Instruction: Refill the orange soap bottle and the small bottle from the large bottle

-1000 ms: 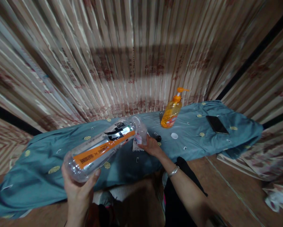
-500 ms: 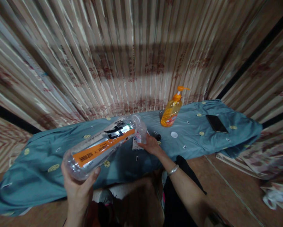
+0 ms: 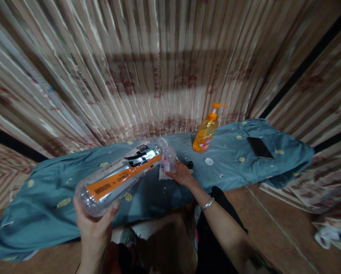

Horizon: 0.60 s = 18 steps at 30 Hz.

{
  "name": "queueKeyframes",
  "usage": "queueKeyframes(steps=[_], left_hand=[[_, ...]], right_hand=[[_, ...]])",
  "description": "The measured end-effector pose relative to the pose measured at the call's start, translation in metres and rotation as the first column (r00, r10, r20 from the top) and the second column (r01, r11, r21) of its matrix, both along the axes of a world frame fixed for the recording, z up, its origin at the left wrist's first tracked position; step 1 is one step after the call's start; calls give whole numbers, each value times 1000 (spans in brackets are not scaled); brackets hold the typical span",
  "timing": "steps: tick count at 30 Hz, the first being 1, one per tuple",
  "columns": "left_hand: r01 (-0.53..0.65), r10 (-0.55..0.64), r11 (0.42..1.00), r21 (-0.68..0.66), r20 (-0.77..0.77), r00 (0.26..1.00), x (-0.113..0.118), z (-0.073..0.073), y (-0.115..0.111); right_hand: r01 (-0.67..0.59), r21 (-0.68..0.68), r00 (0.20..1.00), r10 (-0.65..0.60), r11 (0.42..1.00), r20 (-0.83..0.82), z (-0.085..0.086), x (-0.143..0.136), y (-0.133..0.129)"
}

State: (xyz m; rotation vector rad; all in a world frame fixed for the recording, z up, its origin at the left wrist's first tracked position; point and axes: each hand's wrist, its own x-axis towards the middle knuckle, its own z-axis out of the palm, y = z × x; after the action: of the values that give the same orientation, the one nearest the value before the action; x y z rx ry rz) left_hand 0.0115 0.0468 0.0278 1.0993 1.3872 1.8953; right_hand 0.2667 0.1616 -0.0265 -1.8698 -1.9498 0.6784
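Note:
My left hand (image 3: 94, 220) is closed round the base of a large clear plastic bottle (image 3: 121, 175) with an orange and silver label. The bottle is tilted, its neck up and to the right, its mouth at the rim of a smaller clear plastic container (image 3: 170, 158). That container, with a pinkish label, is gripped by my right hand (image 3: 181, 174), which wears a silver bangle (image 3: 208, 204) at the wrist. Whether liquid passes between them I cannot tell. A crumpled white wrapper or tissue (image 3: 162, 176) shows below the container. Just behind my right hand lies a small black object (image 3: 189, 163).
An orange pump bottle (image 3: 206, 133) stands at the back of the bench, on a teal cloth (image 3: 147, 205). A white round cap (image 3: 209, 161) lies before it. Farther right is a dark phone (image 3: 260, 147). A pleated curtain (image 3: 159, 76) hangs close behind, with black poles at the sides.
The view has shifted very slightly. Both hands keep their grips, and the large bottle stays tilted against the smaller container, with hardly any movement.

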Motion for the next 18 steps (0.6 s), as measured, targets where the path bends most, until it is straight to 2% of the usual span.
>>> queueKeyframes(steps=[9, 18], left_hand=[[1, 0, 1000, -10, 9, 1000, 0, 2, -1], [-8, 9, 1000, -21, 7, 1000, -3, 0, -1]], right_hand=[[14, 11, 1000, -14, 1000, 26, 1, -1, 0], [-22, 50, 1000, 21, 998, 19, -5, 2, 1]])
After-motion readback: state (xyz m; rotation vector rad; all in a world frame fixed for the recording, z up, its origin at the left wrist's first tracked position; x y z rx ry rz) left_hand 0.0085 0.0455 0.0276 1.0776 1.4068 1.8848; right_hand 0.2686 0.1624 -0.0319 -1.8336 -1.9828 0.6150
